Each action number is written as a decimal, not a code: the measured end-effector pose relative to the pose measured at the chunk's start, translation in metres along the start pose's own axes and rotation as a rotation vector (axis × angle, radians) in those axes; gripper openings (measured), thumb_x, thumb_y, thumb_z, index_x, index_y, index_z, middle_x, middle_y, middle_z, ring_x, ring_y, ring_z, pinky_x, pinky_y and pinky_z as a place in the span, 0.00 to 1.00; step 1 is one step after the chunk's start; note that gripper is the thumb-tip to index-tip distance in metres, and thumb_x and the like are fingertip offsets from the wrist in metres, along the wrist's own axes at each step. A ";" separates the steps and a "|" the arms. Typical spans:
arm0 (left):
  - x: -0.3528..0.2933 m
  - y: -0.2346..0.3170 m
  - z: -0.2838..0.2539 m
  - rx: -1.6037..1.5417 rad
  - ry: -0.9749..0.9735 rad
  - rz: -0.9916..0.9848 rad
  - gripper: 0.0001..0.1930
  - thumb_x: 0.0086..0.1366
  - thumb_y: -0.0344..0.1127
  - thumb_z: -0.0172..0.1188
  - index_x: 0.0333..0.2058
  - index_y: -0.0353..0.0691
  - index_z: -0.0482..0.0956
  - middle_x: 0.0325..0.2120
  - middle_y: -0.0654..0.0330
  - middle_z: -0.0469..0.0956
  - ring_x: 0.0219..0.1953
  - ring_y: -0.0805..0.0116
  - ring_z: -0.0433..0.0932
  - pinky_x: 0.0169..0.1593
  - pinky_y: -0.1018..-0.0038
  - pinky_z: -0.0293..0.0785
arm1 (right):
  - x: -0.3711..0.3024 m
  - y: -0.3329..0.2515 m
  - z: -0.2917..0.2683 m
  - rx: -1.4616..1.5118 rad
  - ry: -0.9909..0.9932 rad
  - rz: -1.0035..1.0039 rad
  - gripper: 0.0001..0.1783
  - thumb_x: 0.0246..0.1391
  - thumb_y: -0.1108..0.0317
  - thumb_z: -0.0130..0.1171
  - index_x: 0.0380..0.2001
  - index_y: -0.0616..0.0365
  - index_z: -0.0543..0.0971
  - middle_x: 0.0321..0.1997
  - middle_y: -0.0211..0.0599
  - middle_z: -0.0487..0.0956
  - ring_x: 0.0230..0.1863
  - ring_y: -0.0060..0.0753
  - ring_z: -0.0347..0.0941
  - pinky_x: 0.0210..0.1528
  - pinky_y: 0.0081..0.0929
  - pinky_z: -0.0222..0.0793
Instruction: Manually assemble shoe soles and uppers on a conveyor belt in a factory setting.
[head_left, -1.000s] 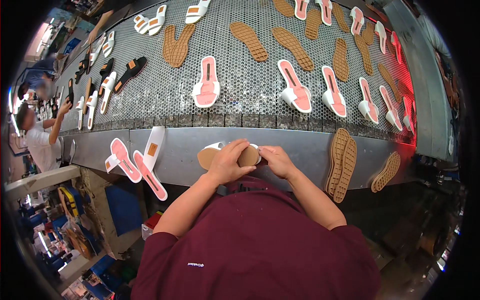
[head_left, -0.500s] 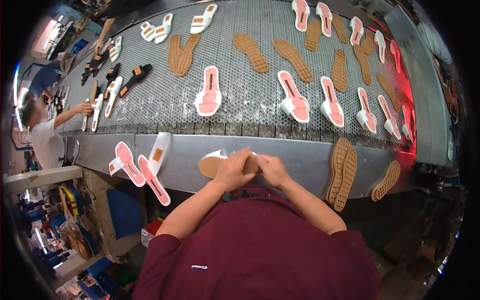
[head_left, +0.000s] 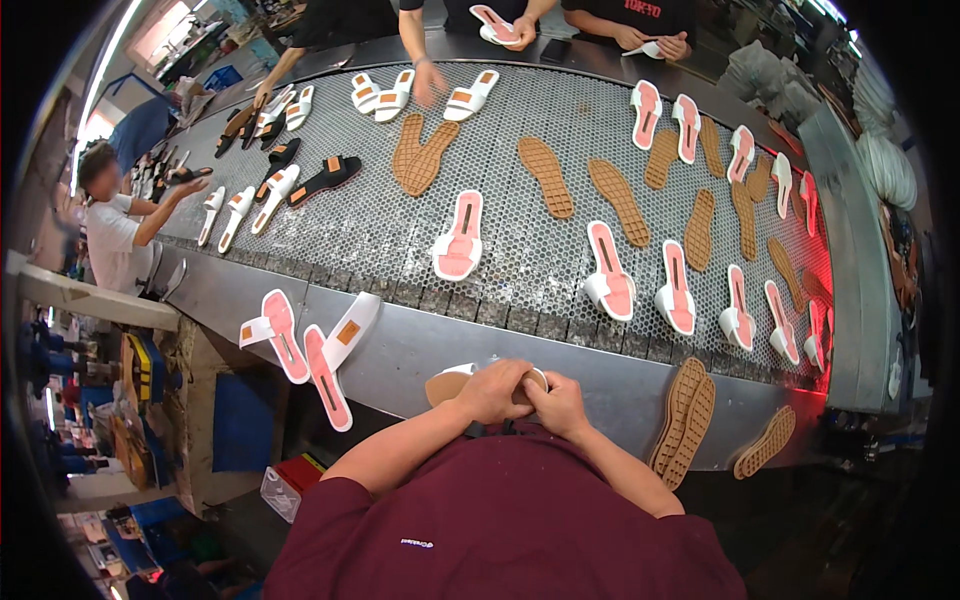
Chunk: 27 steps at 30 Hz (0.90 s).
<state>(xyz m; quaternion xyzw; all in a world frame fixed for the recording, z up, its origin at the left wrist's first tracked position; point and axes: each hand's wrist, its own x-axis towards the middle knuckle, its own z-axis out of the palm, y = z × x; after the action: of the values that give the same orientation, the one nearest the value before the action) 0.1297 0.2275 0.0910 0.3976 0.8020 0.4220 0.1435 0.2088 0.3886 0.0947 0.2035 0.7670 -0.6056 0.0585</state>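
The person's two hands meet on one white slide sandal (head_left: 442, 388), its tan side up, over the near edge of the metal tabletop (head_left: 420, 345). The left hand (head_left: 492, 392) wraps its fingers around the sandal, and the right hand (head_left: 560, 408) has its fingers clenched on the sandal's right end; whether the sandal rests on the metal cannot be told. To the left lie two pink-lined white slides (head_left: 285, 335); to the right, two overlapping tan outsoles (head_left: 692, 430), with more tan sole (head_left: 766, 443) farther right, its count unclear. On the perforated conveyor (head_left: 540, 280) beyond, six pink-lined sandals (head_left: 676, 288) lie nearer and five farther, while three white slides with tan patches (head_left: 395, 97) sit near the far edge
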 end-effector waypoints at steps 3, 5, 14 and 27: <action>0.007 0.009 -0.003 0.048 0.072 0.063 0.31 0.49 0.39 0.72 0.51 0.36 0.73 0.46 0.49 0.78 0.47 0.47 0.77 0.51 0.59 0.75 | 0.003 -0.013 -0.008 0.008 -0.041 0.006 0.14 0.56 0.64 0.62 0.39 0.65 0.82 0.30 0.37 0.83 0.32 0.21 0.77 0.34 0.27 0.73; 0.010 0.019 -0.014 0.082 0.110 0.080 0.31 0.49 0.39 0.73 0.52 0.36 0.73 0.46 0.48 0.78 0.47 0.47 0.77 0.50 0.59 0.75 | 0.006 -0.020 -0.010 0.152 -0.103 0.004 0.15 0.59 0.67 0.61 0.45 0.66 0.80 0.35 0.35 0.83 0.34 0.20 0.76 0.36 0.24 0.72; -0.005 0.010 -0.186 0.323 0.708 0.170 0.34 0.47 0.37 0.78 0.52 0.39 0.72 0.51 0.45 0.76 0.54 0.46 0.77 0.57 0.56 0.74 | 0.020 0.012 -0.059 0.276 0.053 0.048 0.25 0.59 0.71 0.62 0.58 0.69 0.71 0.41 0.34 0.80 0.40 0.20 0.75 0.45 0.19 0.71; 0.013 -0.193 -0.162 -0.591 0.518 -1.032 0.20 0.64 0.48 0.64 0.43 0.35 0.77 0.29 0.63 0.78 0.29 0.72 0.75 0.34 0.73 0.74 | 0.197 -0.047 -0.023 -0.759 0.170 -0.017 0.40 0.53 0.52 0.64 0.65 0.59 0.64 0.60 0.54 0.71 0.62 0.53 0.67 0.63 0.42 0.62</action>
<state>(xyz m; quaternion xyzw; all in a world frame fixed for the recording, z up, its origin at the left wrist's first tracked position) -0.0703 0.0832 0.0369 -0.2097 0.7487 0.5840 0.2333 0.0149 0.4490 0.0770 0.2107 0.9403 -0.2604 0.0608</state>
